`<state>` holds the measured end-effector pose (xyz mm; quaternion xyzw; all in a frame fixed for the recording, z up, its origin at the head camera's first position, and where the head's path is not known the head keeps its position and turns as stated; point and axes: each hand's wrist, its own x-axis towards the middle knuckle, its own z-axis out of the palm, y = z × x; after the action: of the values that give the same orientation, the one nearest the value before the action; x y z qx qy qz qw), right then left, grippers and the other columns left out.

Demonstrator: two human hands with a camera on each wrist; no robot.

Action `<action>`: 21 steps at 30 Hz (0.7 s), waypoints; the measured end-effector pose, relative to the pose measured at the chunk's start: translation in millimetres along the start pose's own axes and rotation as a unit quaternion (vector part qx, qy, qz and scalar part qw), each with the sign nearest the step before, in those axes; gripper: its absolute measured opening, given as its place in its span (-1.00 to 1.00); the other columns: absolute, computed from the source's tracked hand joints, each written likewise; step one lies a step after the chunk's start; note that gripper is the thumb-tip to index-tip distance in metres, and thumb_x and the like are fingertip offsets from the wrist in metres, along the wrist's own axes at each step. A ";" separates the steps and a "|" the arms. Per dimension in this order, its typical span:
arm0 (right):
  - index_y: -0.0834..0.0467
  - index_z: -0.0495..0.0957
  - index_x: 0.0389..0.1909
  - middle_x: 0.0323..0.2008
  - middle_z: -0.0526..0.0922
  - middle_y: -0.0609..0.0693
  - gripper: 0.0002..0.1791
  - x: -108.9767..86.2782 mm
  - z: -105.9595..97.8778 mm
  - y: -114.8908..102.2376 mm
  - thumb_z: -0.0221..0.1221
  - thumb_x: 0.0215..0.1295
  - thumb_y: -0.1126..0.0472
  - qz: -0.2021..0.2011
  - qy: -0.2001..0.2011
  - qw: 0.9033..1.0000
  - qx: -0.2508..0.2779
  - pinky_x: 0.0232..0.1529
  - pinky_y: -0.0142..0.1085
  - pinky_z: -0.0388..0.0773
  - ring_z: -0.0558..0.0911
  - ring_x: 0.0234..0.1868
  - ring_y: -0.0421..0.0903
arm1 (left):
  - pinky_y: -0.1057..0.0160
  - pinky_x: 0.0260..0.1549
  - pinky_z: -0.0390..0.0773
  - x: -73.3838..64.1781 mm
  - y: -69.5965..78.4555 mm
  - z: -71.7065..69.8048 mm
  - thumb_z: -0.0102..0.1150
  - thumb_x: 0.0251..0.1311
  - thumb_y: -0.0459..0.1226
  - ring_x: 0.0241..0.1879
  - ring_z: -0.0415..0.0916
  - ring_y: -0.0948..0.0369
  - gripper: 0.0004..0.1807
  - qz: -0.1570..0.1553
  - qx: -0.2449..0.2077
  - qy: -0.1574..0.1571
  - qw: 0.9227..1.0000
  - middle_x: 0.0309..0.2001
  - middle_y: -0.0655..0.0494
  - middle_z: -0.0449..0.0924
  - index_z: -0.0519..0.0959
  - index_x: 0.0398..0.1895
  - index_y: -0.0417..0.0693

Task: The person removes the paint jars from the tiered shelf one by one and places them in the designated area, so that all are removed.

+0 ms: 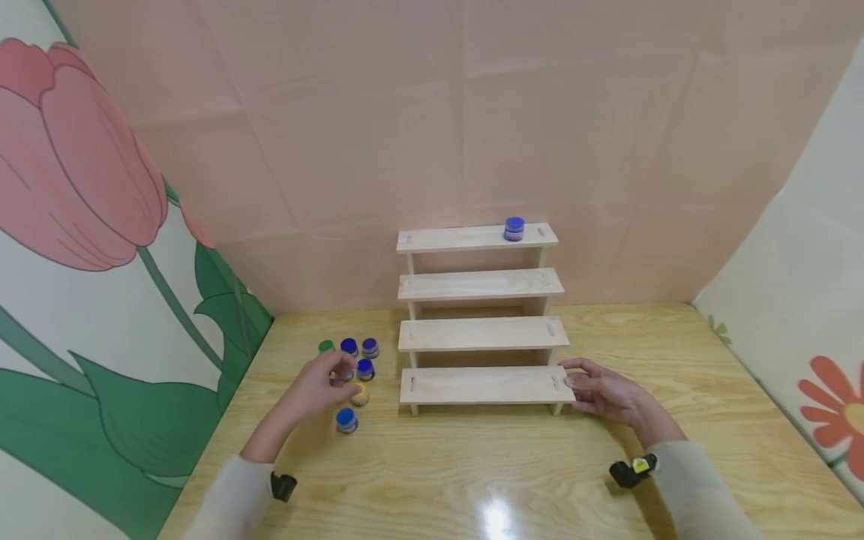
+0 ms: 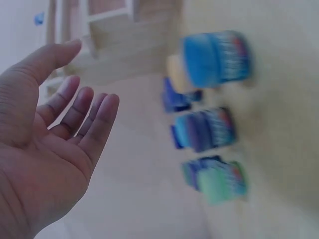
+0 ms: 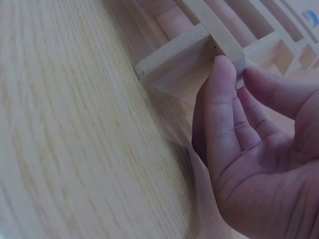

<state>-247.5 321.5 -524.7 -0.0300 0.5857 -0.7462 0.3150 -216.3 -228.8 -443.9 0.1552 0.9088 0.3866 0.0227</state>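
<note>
A wooden four-step shelf [image 1: 482, 334] stands at mid-table, with one blue-lidded jar [image 1: 514, 229] on its top step. My right hand [image 3: 269, 149] pinches the right end of the lowest step [image 3: 219, 35] between thumb and fingers. Over the group of small jars at the left hovers my left hand [image 2: 55, 144], fingers loosely bent, holding nothing. Close to it are a yellow-lidded jar [image 1: 361, 395], a blue-lidded jar [image 1: 365, 369] and a green-lidded jar [image 1: 327, 346]. Nearest the front is another blue-lidded jar [image 1: 347, 420]. The left hand partly covers one jar in the head view.
Behind the group sit a dark blue-lidded jar [image 1: 349, 346] and a purple-lidded jar [image 1: 370, 347]. A pinkish cloth backdrop [image 1: 324, 150] rises behind the wooden table [image 1: 432, 472]. Flower-printed panels [image 1: 88, 165] flank both sides.
</note>
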 end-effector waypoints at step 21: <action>-0.16 0.47 0.10 -0.10 0.70 -0.08 -0.70 0.7 -0.2 1.7 0.01 0.56 0.31 -0.007 -0.003 1.000 -0.002 -0.14 -0.34 0.70 0.71 -0.11 -0.16 | 0.06 0.10 0.63 110.6 104.3 -1.1 0.33 0.30 -0.21 0.14 0.52 0.00 -0.57 0.093 -0.042 0.008 0.995 0.16 -0.03 0.53 0.50 0.19 -0.12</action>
<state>-247.3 321.1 -526.5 -0.0370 0.5863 -0.7470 0.3112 -294.1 -128.3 -360.4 0.2343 0.8736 0.4263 -0.0142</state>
